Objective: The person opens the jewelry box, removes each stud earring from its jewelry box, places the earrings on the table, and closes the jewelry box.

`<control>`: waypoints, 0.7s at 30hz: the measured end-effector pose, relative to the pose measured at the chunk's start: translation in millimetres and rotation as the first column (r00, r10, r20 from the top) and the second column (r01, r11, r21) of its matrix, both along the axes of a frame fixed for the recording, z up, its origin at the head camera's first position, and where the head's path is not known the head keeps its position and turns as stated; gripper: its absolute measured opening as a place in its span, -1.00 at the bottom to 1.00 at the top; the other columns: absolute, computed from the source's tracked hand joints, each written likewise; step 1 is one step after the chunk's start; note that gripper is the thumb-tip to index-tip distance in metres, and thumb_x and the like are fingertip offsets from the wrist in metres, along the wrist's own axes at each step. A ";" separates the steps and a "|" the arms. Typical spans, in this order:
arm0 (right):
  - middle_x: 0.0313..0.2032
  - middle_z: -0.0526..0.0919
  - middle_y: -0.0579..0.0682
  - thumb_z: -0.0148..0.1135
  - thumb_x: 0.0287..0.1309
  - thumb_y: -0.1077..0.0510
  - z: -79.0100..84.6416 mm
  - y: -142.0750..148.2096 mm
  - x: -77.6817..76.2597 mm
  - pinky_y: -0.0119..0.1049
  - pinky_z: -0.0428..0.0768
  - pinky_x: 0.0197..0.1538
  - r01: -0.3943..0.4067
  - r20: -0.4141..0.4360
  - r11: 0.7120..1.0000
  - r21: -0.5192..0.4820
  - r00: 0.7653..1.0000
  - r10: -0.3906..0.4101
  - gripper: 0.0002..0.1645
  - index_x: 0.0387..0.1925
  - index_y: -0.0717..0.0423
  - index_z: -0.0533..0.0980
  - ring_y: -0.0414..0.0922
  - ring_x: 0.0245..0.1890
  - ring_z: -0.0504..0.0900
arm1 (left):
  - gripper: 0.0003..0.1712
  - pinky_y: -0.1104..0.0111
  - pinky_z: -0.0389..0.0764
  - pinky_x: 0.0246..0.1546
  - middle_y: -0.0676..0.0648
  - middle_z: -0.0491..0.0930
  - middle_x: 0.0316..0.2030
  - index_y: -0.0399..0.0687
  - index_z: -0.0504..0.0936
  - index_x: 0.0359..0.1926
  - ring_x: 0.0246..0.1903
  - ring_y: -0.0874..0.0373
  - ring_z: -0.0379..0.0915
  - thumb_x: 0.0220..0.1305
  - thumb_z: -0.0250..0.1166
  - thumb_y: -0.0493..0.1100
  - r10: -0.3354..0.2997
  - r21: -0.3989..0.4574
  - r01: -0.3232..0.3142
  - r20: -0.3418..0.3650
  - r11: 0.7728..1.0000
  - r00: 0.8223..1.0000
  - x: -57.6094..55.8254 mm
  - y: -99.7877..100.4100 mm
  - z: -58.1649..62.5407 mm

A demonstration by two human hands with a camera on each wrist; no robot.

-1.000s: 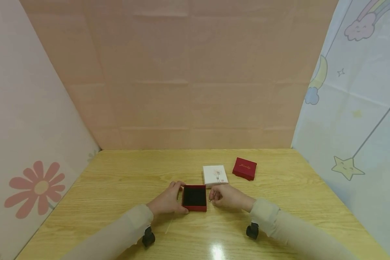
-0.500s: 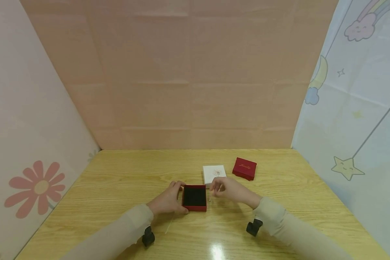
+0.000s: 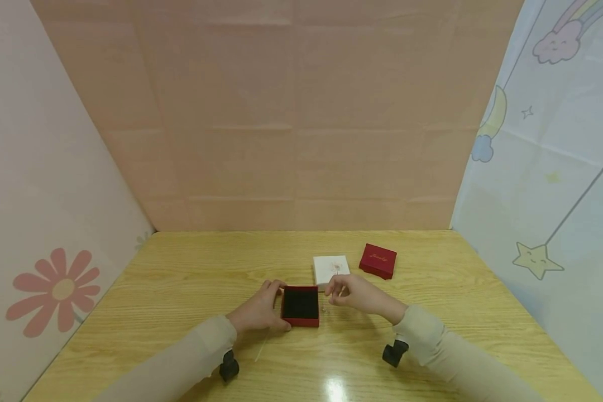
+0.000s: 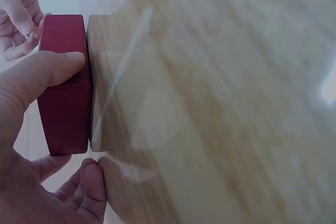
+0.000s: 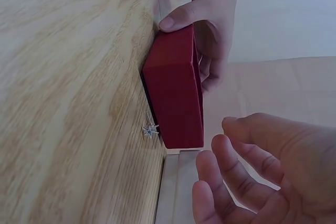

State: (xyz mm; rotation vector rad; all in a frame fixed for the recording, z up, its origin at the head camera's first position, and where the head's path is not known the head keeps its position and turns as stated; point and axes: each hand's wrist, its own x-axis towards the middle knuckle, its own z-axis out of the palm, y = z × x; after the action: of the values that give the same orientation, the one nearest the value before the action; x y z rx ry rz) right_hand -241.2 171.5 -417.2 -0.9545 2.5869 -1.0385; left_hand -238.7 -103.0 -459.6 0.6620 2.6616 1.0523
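My left hand (image 3: pixel 261 310) grips a small red jewelry box (image 3: pixel 300 322) with a black lining; in the left wrist view its thumb (image 4: pixel 65 69) lies against the red side wall. Right of the box, low by the table, is a small silver star-shaped ornament (image 5: pixel 149 130), with tiny glints there in the head view. Above it hovers my right hand (image 3: pixel 354 293), fingers loosely bent, its thumb tip near the index fingertip in the right wrist view. I cannot tell whether those tips pinch something fine.
A white box (image 3: pixel 328 269) with a printed flower stands behind the right hand. Farther back right lies a red lid (image 3: pixel 378 261) with gold lettering. A thin pale strand (image 3: pixel 262 347) crosses the wooden table (image 3: pixel 221 257) near the left wrist. Fabric walls enclose the table.
My right hand has risen and drawn back from the glints beside the box, uncovering them and overlapping the white box's corner. The left hand and the jewelry box stay put.
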 end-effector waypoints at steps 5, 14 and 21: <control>-0.44 0.53 -0.16 0.20 0.16 0.22 -2.2 1.4 -0.7 -0.36 0.52 -0.25 0.008 -0.007 1.000 0.009 1.000 -0.008 -0.90 -0.26 0.16 0.52 -0.21 -0.40 0.53 | 0.03 0.19 0.45 -0.18 -0.09 0.29 -0.02 -0.09 0.23 0.22 -0.14 0.06 0.34 -0.28 0.57 0.02 -0.009 0.013 0.009 0.034 1.000 0.999 -0.3 -1.9 2.4; -0.45 0.54 -0.15 0.23 0.14 0.21 -3.5 1.9 -0.7 -0.38 0.52 -0.25 -0.002 0.011 1.000 0.008 1.000 0.002 -0.88 -0.28 0.17 0.52 -0.22 -0.41 0.52 | -0.02 0.18 0.51 -0.18 -0.18 0.35 0.01 -0.07 0.13 0.22 -0.21 0.07 0.50 -0.19 0.53 -0.22 -0.059 0.234 -0.002 0.253 0.972 0.966 -7.5 -16.5 23.4; -0.43 0.55 -0.11 0.21 0.15 0.23 -0.2 3.1 -1.8 -0.36 0.52 -0.24 -0.002 0.020 1.000 -0.004 1.000 0.003 -0.89 -0.27 0.19 0.51 -0.19 -0.39 0.53 | 0.02 0.17 0.50 -0.17 -0.21 0.31 0.00 0.01 0.05 0.29 -0.19 0.01 0.47 -0.12 0.49 -0.24 -0.045 0.368 -0.068 0.291 0.927 0.956 -12.6 -11.3 47.0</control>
State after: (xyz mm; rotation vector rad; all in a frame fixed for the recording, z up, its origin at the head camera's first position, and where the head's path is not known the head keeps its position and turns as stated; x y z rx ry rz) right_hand -243.0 174.5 -417.4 -0.9433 2.5681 -1.0469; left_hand -251.3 -114.3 -412.7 0.5024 2.2306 1.5510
